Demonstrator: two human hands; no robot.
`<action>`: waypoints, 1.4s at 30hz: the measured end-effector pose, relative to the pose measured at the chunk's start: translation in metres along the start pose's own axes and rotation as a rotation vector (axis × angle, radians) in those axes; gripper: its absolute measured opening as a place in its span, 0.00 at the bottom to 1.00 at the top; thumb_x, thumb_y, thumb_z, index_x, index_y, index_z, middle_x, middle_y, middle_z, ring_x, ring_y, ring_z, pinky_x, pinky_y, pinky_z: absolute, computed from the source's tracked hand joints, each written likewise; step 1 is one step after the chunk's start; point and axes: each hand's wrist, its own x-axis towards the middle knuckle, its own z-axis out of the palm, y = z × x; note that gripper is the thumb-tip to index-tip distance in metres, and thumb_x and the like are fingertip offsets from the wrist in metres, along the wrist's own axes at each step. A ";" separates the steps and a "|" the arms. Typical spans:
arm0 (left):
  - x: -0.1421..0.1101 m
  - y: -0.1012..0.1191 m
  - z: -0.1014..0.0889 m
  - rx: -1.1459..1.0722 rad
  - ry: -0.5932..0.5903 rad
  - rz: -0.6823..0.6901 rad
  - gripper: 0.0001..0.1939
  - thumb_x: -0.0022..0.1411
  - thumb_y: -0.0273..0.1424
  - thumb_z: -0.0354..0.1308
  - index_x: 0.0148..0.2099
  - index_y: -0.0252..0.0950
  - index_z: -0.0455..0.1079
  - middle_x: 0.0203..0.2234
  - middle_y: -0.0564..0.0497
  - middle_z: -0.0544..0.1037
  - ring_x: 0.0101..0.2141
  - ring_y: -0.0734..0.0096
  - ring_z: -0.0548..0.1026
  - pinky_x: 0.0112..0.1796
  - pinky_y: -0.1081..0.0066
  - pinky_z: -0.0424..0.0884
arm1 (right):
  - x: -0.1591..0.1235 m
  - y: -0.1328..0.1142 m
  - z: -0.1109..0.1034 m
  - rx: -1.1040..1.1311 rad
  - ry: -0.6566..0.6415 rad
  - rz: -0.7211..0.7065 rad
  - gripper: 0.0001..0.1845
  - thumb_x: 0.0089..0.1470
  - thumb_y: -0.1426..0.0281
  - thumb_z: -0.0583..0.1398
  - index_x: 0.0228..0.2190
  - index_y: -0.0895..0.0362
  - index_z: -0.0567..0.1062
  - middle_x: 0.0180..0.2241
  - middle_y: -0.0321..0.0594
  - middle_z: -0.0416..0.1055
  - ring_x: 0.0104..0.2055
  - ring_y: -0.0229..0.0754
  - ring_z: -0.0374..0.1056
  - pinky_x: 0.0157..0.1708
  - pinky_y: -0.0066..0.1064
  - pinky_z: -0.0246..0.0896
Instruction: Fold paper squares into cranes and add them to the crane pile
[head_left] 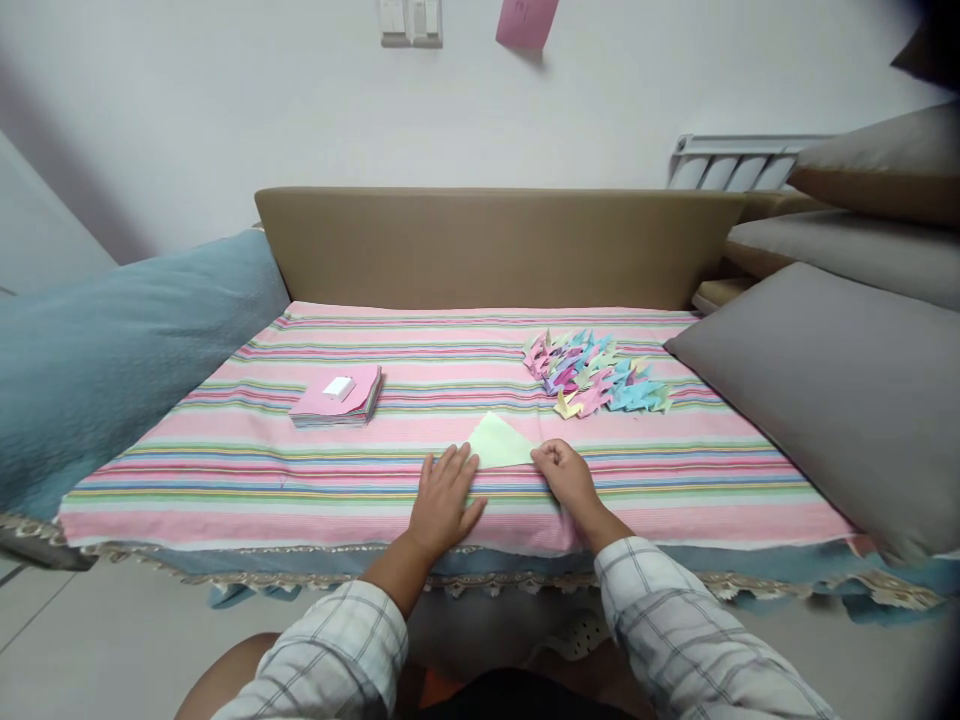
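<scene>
From the head camera, looking down: a person in white plaid sleeves [330,645] leans over a couch seat spread with a pink cloth striped in green, red, blue and white [225,490]. On the cloth, directly in front of the person and between the two hands, lies a pale green paper triangle [498,445], its peak pointing away toward the couch back. The left hand [444,505] is laid palm down with its fingers extended and thumb apart, fingertips at the triangle's left corner; how firmly they press cannot be told. The right hand [566,478] has its fingers curled, pinching the triangle's right corner between thumb and forefinger.

Beyond the right hand is a cluster of small folded paper figures in pink, blue, purple, yellow and green [592,378]. To the left, well apart from the hands, sits a stack of square paper sheets with a pink one on top [364,385], and a small white rectangular block [339,388] rests on it. A smooth tan couch back [495,250] stands behind; a large grey cushion [832,390] leans at the right.
</scene>
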 end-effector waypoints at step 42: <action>0.012 -0.016 0.011 -0.340 0.218 -0.334 0.12 0.57 0.39 0.57 0.26 0.39 0.73 0.36 0.50 0.76 0.38 0.66 0.70 0.41 0.64 0.66 | 0.011 0.007 0.030 -0.126 -0.151 -0.436 0.10 0.52 0.62 0.57 0.28 0.53 0.76 0.49 0.44 0.65 0.52 0.48 0.58 0.52 0.43 0.54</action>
